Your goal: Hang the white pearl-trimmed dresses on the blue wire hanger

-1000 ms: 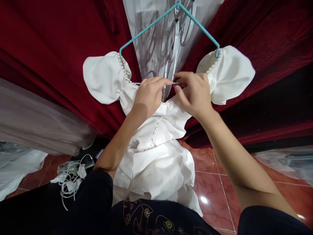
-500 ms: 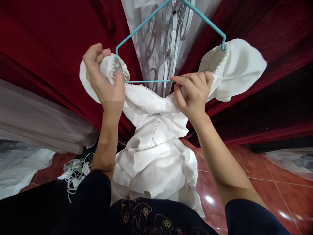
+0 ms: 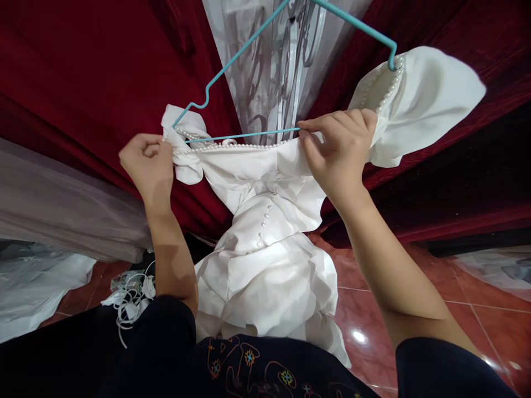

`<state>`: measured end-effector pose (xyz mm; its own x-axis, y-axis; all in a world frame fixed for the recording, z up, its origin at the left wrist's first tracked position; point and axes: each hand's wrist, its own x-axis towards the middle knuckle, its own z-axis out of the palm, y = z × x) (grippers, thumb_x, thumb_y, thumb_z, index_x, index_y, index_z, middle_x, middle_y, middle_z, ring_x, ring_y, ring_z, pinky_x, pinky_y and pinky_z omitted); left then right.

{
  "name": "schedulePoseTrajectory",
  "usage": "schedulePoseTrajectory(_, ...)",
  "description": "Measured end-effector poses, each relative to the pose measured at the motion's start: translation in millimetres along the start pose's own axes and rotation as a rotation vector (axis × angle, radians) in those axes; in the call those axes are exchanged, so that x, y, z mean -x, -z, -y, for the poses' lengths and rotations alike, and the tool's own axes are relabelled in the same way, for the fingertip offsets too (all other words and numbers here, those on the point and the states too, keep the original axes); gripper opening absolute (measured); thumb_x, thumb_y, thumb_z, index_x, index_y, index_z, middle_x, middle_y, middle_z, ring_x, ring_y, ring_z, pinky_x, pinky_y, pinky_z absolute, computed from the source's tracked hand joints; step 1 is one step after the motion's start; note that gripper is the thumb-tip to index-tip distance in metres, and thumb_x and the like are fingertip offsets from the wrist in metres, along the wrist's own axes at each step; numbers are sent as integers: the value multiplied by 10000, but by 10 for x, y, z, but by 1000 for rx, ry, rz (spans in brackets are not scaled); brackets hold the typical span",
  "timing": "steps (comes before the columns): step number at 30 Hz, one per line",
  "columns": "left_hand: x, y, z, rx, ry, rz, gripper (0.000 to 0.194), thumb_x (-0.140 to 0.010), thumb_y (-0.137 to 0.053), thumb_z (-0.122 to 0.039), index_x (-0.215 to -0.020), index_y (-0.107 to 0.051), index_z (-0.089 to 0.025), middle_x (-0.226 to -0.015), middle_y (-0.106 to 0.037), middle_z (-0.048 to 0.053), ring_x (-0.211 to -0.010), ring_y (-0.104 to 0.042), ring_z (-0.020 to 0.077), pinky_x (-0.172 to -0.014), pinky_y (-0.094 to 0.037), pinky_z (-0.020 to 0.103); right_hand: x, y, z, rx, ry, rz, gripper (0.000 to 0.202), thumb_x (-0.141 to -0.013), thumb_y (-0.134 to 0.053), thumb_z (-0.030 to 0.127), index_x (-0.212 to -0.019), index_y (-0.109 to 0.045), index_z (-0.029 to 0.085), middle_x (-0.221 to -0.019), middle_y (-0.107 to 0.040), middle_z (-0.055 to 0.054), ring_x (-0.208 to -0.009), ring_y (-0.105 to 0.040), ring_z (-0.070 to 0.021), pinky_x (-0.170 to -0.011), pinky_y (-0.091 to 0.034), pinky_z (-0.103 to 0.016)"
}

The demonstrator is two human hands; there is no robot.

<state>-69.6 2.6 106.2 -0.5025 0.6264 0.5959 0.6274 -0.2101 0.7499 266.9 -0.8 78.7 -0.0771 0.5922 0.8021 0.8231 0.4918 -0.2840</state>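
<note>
Dress sleeve (image 3: 189, 172) in left grip (image 3: 148, 168)

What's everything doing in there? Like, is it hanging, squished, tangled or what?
Hanger: tilted, right end higher in the picture.
White dress: on the hanger, skirt rumpled.
Left dress sleeve: bunched up.
Right dress sleeve: puffed out.
Buttons: in a row.
Left hand: curled, gripping the left dress sleeve.
Right hand: pinching the hanger's bottom bar.
White cables: tangled.
Red curtain: hanging.
</note>
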Motion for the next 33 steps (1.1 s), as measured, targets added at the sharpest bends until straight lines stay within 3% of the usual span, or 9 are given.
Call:
schedulePoseTrajectory(4,260,90,163,-52,24,290,121,-796,-770,-291,-819,-682,-211,-628,-587,-72,-603,-551,105,-595,-504,321,1,-1,2,17,-10,21,261,-1089,-481,440,-1065,-709,314,-972,-735,-53,-984,-654,-284,-1017,-475,-559)
schedulePoseTrajectory(7,466,113,34,-74,-63,596,122,-760,-733,-283,-846,-779,-209,-689,-680,-30,-643,-605,142,-611,-513,320,7,-4,27,-30,-32,33,253,-1080,-507,446,-1077,-722,314,-957,-735,-47,-973,-655,-280,-1035,-466,-567)
schedulePoseTrajectory(9,585,67,-112,-43,-255,708,183,-833,-662,-237,-926,-820,-221,-827,-754,6,-711,-659,156,-677,-553,315,8,-19,33,-52,-55,41,252,-1079,-510,441,-1078,-731,318,-965,-740,-46,-975,-650,-280,-1057,-448,-584)
schedulePoseTrajectory(12,665,-93,-314,45,-613,556,266,-978,-546,-208,-977,-809,-250,-1002,-770,39,-877,-706,187,-831,-590,348,7,-50,26,-25,-86,63,253,-1080,-498,445,-1078,-729,344,-979,-750,-46,-988,-638,-284,-1088,-418,-614)
schedulePoseTrajectory(14,633,-224,-417,70,-699,406,269,-1022,-524,-196,-1018,-782,-273,-1145,-753,52,-1100,-702,240,-1009,-569,425,14,-64,37,15,-101,58,258,-1085,-485,461,-1068,-726,369,-969,-756,-44,-992,-632,-279,-1097,-415,-614)
schedulePoseTrajectory(18,506,-432,-528,50,-657,442,351,-1031,-557,-164,-1328,-649,-325,-1319,-722,51,-1276,-653,286,-1168,-468,487,67,-38,121,11,-60,16,311,-1105,-443,453,-1104,-731,338,-1007,-771,-40,-1003,-654,-267,-1074,-455,-589)
schedulePoseTrajectory(21,515,-522,-523,1,-670,461,251,-1068,-502,-179,-1226,-669,-281,-1161,-768,50,-1134,-695,275,-1090,-492,457,80,25,101,-35,16,-15,303,-1101,-452,417,-1183,-725,312,-1166,-775,-46,-1104,-690,-285,-1090,-472,-588)
schedulePoseTrajectory(26,621,-581,-472,-68,-677,403,261,-1085,-471,-198,-1139,-718,-262,-1073,-768,49,-1103,-677,273,-1064,-494,454,-114,184,-341,-26,102,-458,414,-1008,-642,426,-1386,-682,260,-1469,-668,-148,-1456,-561,-383,-1260,-361,-639)
schedulePoseTrajectory(33,488,-533,-421,-62,-663,394,245,-1053,-503,-198,-1091,-736,-265,-1017,-745,50,-1067,-653,291,-1078,-473,489,-397,475,-618,-113,-7,-191,225,-951,-664,147,-1124,-794,209,-1095,-817,-103,-1004,-781,-238,-910,-592,-370)
